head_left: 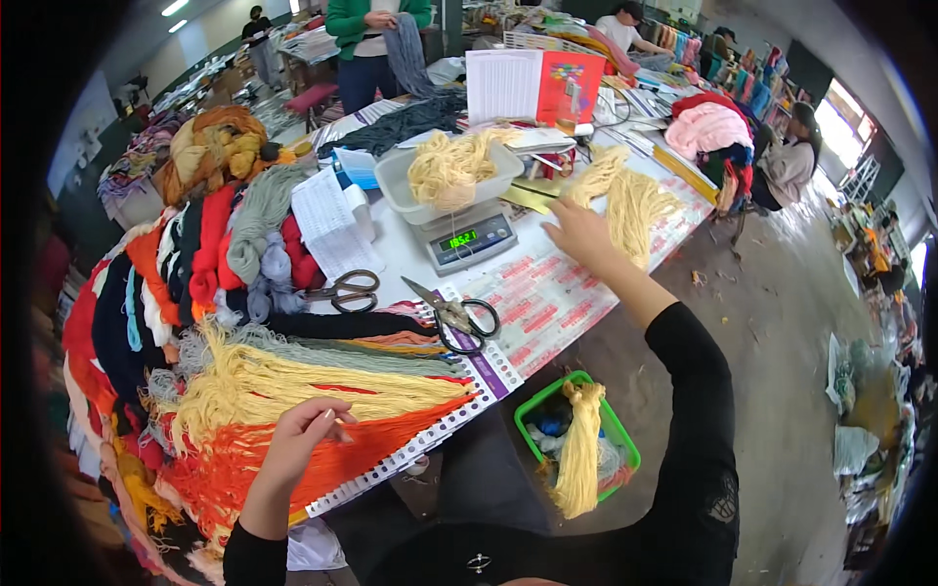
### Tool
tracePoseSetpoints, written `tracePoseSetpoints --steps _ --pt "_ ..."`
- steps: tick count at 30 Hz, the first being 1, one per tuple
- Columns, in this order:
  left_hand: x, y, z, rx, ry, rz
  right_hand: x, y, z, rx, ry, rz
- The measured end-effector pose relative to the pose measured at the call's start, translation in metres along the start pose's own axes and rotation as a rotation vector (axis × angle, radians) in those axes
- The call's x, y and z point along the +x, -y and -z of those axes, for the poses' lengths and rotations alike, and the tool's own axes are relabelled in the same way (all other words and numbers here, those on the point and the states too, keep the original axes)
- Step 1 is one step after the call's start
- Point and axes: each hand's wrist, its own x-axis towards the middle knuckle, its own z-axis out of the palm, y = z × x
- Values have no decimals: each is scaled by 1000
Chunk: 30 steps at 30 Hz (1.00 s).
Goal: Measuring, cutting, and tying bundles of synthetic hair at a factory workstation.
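Note:
My left hand (305, 435) hovers over the fringe of orange yarn (381, 444), just below a band of cream-yellow yarn (293, 381). Its fingers are loosely bent and apart, with nothing visible in them. On the right, my right hand (583, 234) reaches across the table with thumb and fingers apart. Its fingertips come up to a yellow slip of paper (529, 199), with a thin dark stick-like thing across it. Cream yarn hanks (635, 210) lie beside that hand. A digital scale (472, 241) carries a clear plastic tub (396, 181) holding a cream yarn bundle (451, 168).
Two pairs of scissors, one open (454, 317) and one black-handled (347, 291), lie near a punched white strip (430, 439). A green basket (528, 410) below holds a cream hank. Coloured yarn piles (205, 254) crowd the left. A co-worker in green (379, 39) handles grey yarn across the table.

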Motion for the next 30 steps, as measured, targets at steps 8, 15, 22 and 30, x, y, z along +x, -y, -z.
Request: tracePoseSetpoints --steps 8,15,22,30 --pt "20 -17 -23 186 65 -173 92 122 -19 167 -23 -46" --pt "113 -47 -15 164 -5 -384 152 106 -50 214 -241 -26" --pt "174 -168 8 342 -317 -1063 136 168 114 647 -707 448" --pt "76 -256 -73 227 0 -1151 7 213 251 1167 -226 576"
